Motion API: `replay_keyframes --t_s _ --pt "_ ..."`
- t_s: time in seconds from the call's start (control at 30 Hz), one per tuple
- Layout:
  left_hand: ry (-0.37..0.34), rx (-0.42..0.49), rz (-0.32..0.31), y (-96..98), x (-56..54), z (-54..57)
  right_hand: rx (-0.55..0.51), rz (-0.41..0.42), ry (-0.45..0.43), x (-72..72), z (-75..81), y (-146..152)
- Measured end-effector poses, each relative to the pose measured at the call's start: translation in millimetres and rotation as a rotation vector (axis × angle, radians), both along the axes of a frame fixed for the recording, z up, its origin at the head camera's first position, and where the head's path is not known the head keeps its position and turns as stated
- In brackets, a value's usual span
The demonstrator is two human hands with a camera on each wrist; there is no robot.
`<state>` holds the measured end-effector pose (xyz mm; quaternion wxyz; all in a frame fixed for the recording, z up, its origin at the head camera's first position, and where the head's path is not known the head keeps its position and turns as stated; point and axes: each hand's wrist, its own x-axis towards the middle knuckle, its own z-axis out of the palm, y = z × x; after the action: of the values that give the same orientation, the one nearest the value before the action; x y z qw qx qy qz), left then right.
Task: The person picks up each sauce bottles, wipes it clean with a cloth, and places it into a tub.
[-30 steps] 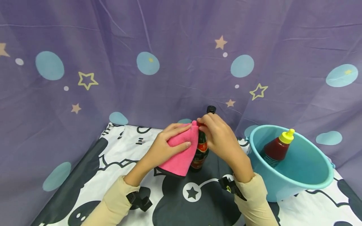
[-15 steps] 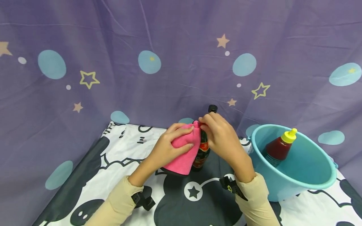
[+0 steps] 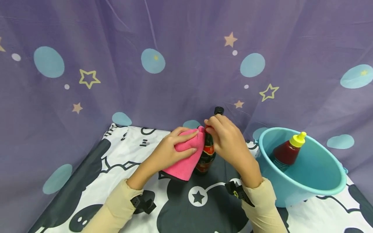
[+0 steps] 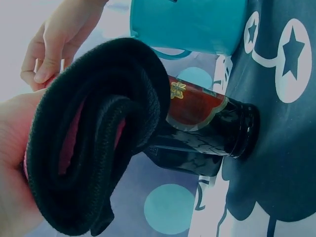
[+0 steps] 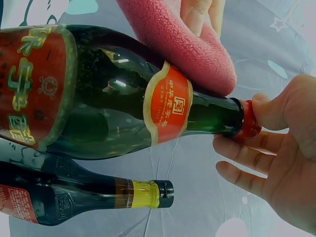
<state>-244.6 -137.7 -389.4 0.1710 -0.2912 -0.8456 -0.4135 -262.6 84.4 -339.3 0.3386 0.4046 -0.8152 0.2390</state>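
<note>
My left hand (image 3: 172, 147) grips a pink cleaning cloth (image 3: 187, 160) with a dark border. From the left wrist view the cloth (image 4: 94, 143) is bunched in layered folds. Its fuzzy edge lies along the shoulder and neck of a green glass bottle (image 5: 106, 94) with red and gold labels. My right hand (image 3: 225, 137) pinches that bottle's red cap (image 5: 249, 118) between thumb and fingers. In the head view the bottle (image 3: 206, 157) stands upright, partly hidden behind cloth and hand. Behind it is a second dark bottle with a black cap (image 3: 219, 110).
A light blue bucket (image 3: 303, 191) stands to the right. Inside it leans a dark red squeeze bottle (image 3: 287, 153) with a yellow nozzle cap. A black-and-white patterned sheet (image 3: 128, 155) covers the surface, and a purple curtain (image 3: 180, 90) hangs behind.
The left hand and cloth shifted slightly right along the bottle, then back left. The right hand stays on the cap, and the bottle stands in the same place.
</note>
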Motion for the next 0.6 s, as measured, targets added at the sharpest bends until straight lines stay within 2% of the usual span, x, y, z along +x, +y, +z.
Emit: replay_keyframes --t_s 0.17,0.33,0.6 --pt "-0.067 0.014 -0.002 0.1 0.3 5.1 -0.003 -0.008 -0.007 -0.8 2.8 -1.4" --pt "-0.105 0.021 -0.002 1.0 0.3 8.9 -0.004 -0.013 -0.008 -1.4 4.3 -1.2" --pt "-0.156 0.041 -0.017 -1.2 -0.8 4.2 -0.004 -0.017 -0.022 1.1 2.8 -1.5"
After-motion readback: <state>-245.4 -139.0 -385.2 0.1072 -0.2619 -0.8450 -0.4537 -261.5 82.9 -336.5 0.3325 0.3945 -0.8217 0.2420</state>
